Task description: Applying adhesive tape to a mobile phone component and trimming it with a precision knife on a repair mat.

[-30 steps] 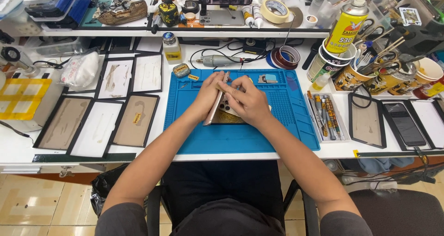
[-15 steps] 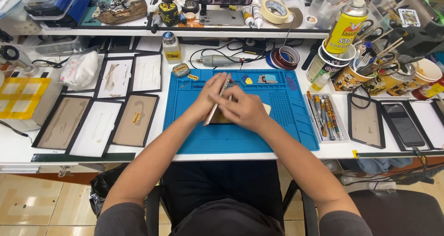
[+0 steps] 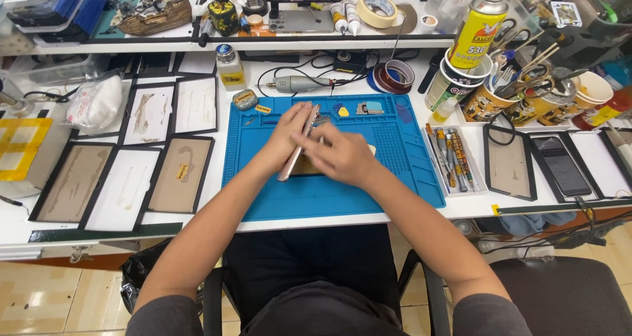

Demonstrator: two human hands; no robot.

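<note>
My left hand (image 3: 286,133) holds a slim phone (image 3: 297,145) tilted up on its long edge over the blue work mat (image 3: 395,171). My right hand (image 3: 341,155) sits just right of it, fingers curled against the phone's open side. Under the hands lies a flat brownish part (image 3: 308,167), mostly hidden. I cannot tell if the right hand pinches a small tool.
Several dark-framed panels (image 3: 178,175) lie left of the mat. A tray of screwdrivers (image 3: 451,158), a framed panel (image 3: 508,161) and a dark phone (image 3: 561,166) lie to the right. Cups of tools (image 3: 526,96), a yellow spray can (image 3: 479,30) and tape rolls (image 3: 394,75) stand behind.
The phone has been raised from nearly flat to standing on its edge in my left hand. My right hand has shifted slightly right and down beside it.
</note>
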